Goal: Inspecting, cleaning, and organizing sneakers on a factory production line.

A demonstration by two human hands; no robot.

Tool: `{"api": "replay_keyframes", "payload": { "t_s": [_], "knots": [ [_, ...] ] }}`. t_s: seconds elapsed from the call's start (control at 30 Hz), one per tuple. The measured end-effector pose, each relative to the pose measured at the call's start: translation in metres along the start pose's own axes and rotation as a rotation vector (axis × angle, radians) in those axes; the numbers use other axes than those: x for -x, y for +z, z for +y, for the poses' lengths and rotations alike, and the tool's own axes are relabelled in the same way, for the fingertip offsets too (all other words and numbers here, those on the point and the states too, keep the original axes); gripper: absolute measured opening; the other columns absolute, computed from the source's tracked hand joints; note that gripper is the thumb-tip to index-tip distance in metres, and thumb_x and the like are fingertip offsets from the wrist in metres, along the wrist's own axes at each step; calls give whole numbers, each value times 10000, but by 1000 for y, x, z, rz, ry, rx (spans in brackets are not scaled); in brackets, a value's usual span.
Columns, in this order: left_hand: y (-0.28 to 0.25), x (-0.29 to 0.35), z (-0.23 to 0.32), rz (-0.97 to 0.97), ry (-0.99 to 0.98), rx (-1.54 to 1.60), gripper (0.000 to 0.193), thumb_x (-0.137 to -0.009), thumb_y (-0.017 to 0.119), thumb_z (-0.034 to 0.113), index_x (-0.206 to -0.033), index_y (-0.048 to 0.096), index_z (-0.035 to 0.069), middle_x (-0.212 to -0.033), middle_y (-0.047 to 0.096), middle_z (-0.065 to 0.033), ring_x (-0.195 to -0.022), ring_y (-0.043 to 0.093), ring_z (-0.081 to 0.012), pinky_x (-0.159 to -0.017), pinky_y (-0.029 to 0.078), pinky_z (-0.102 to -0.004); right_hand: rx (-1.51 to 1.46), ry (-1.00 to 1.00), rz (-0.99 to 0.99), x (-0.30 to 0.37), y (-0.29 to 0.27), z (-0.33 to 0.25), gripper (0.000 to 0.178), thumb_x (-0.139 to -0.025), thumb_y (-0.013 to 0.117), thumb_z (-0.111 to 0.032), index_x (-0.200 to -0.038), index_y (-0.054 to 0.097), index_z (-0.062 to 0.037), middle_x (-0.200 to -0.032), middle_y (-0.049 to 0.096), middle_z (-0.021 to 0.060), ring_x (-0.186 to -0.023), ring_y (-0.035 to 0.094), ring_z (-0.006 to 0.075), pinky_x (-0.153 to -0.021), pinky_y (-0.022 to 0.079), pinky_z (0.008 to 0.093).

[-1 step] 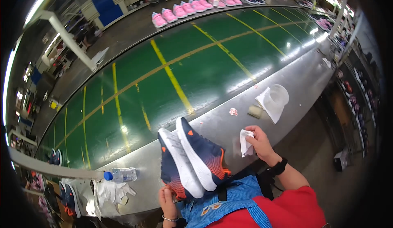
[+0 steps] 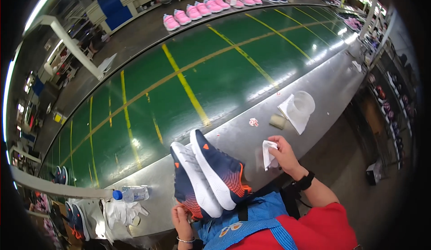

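A pair of navy running shoes with white soles and orange heels rests tilted at the metal ledge in front of me, soles facing each other. At the heel of the left shoe (image 2: 185, 191), my left hand (image 2: 181, 221) closes its fingers on the orange part. The right shoe (image 2: 221, 164) leans alongside it, toe pointing away from me. To the right, my right hand (image 2: 284, 154) pinches a folded white cloth (image 2: 269, 154) just above the ledge, apart from the shoes.
Beyond the metal ledge (image 2: 233, 135) runs a green conveyor belt (image 2: 148, 84). A clear plastic cup (image 2: 303, 104), a tan block (image 2: 277, 121) and small red-and-white bits (image 2: 253, 122) lie right. Left are a water bottle (image 2: 134, 193) and white gloves (image 2: 123, 212). Pink shoes (image 2: 202, 8) line the far side.
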State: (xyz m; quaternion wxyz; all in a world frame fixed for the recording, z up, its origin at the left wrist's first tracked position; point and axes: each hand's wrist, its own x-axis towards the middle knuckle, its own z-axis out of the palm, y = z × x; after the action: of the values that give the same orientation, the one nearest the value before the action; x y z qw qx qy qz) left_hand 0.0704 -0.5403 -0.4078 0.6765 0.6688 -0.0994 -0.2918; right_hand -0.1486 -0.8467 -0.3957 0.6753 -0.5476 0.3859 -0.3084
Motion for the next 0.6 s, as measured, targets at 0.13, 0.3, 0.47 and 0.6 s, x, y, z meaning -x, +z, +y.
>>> {"api": "replay_keyframes", "payload": {
  "t_s": [0.13,0.3,0.47,0.6],
  "knots": [
    [5,-12,2,63,-66,12,257,-966,410,254,-1112,459,48,-941,527,-27,-818,525,-97,-720,450,-247,102,4,50,-15,-29,15,310,-829,520,5,-1133,456,8,-940,580,54,-830,562,97,-736,460,235],
    [6,-11,7,143,-123,-69,293,-953,434,263,-1158,459,56,-935,505,-9,-803,501,-89,-705,432,-238,346,-1,-24,-29,-20,7,257,-820,539,-11,-1076,519,-9,-915,576,35,-810,544,85,-711,453,236],
    [18,-15,10,152,-41,-156,324,-939,460,272,-1184,474,61,-1000,510,-14,-866,498,-108,-787,436,-274,148,-121,-50,-28,8,-16,226,-838,548,-38,-1061,531,-7,-926,564,29,-833,534,83,-733,445,231],
    [-2,-24,-23,111,53,-208,319,-949,428,182,-1213,445,4,-1122,519,-84,-976,549,-150,-842,463,-301,27,-189,-122,-30,30,-37,244,-853,522,-10,-1096,499,-1,-959,560,36,-832,536,80,-743,437,222]
  ]
}}
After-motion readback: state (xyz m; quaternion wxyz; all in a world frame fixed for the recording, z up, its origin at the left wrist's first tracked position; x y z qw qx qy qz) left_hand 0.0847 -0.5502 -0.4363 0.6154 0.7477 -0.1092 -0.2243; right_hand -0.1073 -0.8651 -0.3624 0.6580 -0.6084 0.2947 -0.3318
